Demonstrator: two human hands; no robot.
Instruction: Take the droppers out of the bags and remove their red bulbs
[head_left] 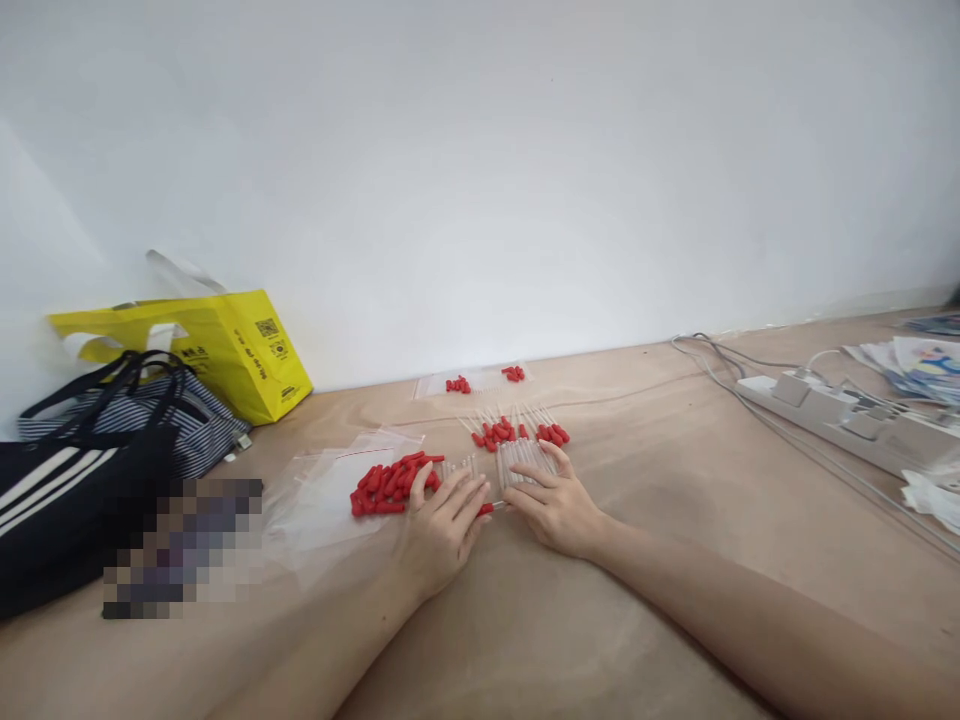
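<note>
Low over the table, my left hand [444, 520] pinches a red rubber bulb [486, 508] that points to the right. My right hand [556, 502] grips a thin clear tube [501, 505], whose end meets that bulb; how far it goes in is too small to tell. Under and behind my right fingers lies a row of clear tubes [510, 455]. A heap of loose red bulbs [386, 485] rests beside my left hand, on clear plastic bags. Farther back, a fan of tubes with red bulbs on them [499, 432] lies on the table.
Near the wall are small bags with red bulbs [457, 384]. Flat plastic bags [322, 500] spread at left, by a yellow bag [262, 350], a striped bag [206, 425] and a black bag [67, 520]. At right stands a power strip [840, 415] with cables and papers [919, 365].
</note>
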